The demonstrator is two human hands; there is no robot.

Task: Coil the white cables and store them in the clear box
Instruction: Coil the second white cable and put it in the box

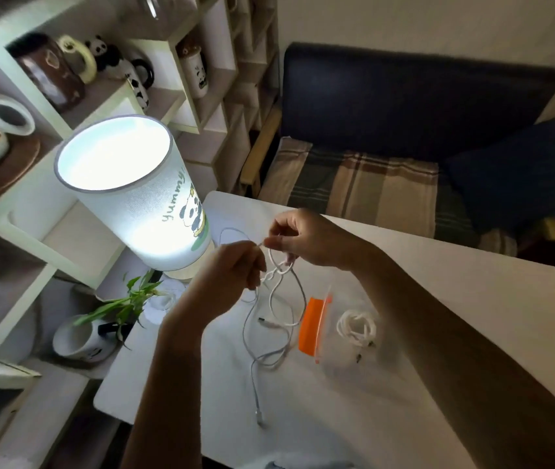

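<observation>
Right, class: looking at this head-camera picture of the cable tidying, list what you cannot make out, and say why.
1. How the white cable is knotted: fingers of the left hand and right hand cover it.
2. Walls of the clear box: transparent, blurred; only the orange lid reads clearly.
3. Connector types on the coiled cable: too small.
4. Table's near edge: cut off by the frame.

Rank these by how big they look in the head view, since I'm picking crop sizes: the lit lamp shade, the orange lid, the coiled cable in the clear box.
1. lamp shade, clearly largest.
2. orange lid and coiled cable: look alike; unranked.
</observation>
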